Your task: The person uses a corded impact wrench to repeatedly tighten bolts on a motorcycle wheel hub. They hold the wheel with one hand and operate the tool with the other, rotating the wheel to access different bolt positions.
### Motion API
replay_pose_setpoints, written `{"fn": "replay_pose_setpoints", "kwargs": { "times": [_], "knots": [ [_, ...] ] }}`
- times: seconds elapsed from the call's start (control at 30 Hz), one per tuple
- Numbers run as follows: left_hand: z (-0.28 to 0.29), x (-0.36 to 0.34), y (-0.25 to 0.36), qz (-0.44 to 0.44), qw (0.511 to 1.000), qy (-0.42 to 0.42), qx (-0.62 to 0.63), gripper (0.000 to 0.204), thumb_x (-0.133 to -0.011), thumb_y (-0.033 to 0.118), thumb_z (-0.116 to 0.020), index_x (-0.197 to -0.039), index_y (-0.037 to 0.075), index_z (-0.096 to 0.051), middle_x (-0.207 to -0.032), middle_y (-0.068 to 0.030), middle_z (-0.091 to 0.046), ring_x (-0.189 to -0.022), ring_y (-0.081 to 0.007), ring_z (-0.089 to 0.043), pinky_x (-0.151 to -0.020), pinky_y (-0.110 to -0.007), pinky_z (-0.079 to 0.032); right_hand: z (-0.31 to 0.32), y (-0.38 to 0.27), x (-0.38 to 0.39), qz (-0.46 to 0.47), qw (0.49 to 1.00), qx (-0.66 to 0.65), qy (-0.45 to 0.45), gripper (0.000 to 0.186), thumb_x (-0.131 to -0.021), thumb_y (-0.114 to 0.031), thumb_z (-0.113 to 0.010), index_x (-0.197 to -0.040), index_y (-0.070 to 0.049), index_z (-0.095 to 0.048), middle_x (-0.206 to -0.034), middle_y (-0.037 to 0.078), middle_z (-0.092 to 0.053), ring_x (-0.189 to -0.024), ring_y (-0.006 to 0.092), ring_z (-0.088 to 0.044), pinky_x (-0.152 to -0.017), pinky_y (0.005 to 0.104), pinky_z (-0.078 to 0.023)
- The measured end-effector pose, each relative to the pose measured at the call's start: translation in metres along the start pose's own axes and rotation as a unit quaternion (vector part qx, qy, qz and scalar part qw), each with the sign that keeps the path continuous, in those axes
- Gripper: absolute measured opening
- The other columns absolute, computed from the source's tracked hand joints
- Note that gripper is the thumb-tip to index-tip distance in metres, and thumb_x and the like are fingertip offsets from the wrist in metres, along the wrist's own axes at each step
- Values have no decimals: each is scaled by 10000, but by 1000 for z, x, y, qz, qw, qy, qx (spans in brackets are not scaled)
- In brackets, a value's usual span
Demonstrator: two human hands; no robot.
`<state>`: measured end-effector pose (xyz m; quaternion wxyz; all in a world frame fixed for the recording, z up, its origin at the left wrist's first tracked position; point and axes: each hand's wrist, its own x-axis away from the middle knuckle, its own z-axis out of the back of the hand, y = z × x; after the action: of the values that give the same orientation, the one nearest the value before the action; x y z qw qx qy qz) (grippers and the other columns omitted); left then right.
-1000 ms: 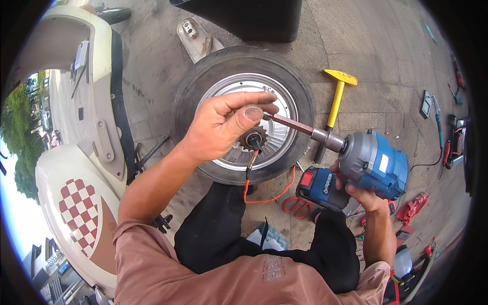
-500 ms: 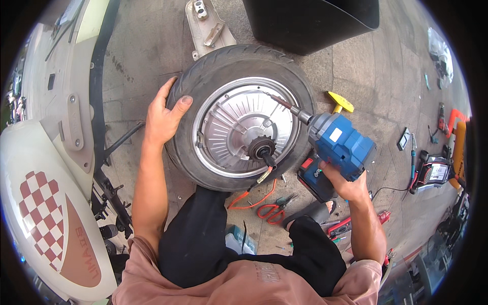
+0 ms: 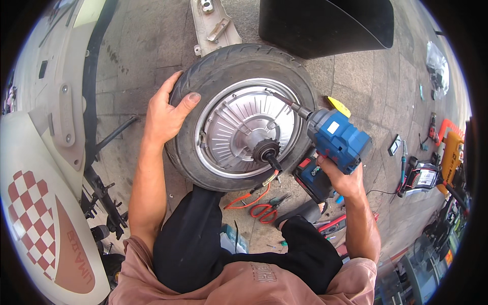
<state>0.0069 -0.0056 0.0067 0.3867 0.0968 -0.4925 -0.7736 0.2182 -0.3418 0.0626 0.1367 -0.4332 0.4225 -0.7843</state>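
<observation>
My left hand [image 3: 165, 112] grips the upper left of the black tyre [image 3: 236, 56] of a silver hub-motor wheel [image 3: 229, 122], which has a sprocket [image 3: 262, 151] and a wired axle at its centre. My right hand [image 3: 343, 175] is closed round the grip of a blue cordless driver [image 3: 335, 137]. Its long bit [image 3: 282, 99] points at the rim's upper right, where the tip seems to meet a small bolt. An orange cable [image 3: 241, 204] hangs below the wheel, near red-handled scissors [image 3: 264, 212].
A cream scooter body [image 3: 35, 213] stands at my left. A black bin [image 3: 325, 25] and a pale bracket [image 3: 213, 23] lie beyond the wheel. A yellow hammer [image 3: 338, 105] is partly hidden behind the driver. Several tools and a toolbox [image 3: 422, 175] lie at the right.
My left hand has left the bit and moved left onto the tyre. The driver has turned, its bit tip now up at the rim. The view has shifted as well.
</observation>
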Motion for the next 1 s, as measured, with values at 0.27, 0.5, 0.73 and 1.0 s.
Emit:
{"fn": "replay_pose_setpoints", "kwargs": {
  "times": [0.27, 0.5, 0.73, 1.0],
  "knots": [
    [0, 0, 0, -8, 1000, 7, -12, 842, -821, 487, -814, -1380, -75, -528, -1234, -223, -673, -1143, -255, -646, -1007, -357, -479, 1, -3, -6, 37, 999, 30, -13, 327, -798, -48, -748, -1103, -8, -637, -981, 64, -647, -886, 166, -616, -792, 330, -511],
    [-1, 0, -1, -14, 1000, 9, -11, 845, -817, 500, -813, -1373, -72, -534, -1229, -226, -675, -1141, -260, -652, -1001, -361, -485, -2, -19, -6, 33, 998, 56, 2, 367, -810, -62, -755, -1145, 1, -621, -1029, 90, -670, -934, 168, -637, -820, 339, -521],
    [-1, -1, -3, -17, 1000, 9, -8, 842, -814, 508, -811, -1367, -67, -542, -1236, -238, -669, -1153, -276, -649, -1007, -369, -482, -2, -43, -7, 47, 994, 96, -8, 358, -811, -71, -756, -1131, 10, -616, -954, 95, -687, -878, 179, -654, -793, 344, -532],
    [0, -2, -5, -12, 1000, 8, -12, 861, -797, 515, -820, -1370, -64, -543, -1255, -262, -657, -1179, -315, -644, -1018, -388, -480, 3, -53, -8, 112, 956, 267, -42, 309, -802, -91, -775, -1078, -11, -659, -959, 103, -707, -906, 213, -684, -816, 374, -534]
  ]
}}
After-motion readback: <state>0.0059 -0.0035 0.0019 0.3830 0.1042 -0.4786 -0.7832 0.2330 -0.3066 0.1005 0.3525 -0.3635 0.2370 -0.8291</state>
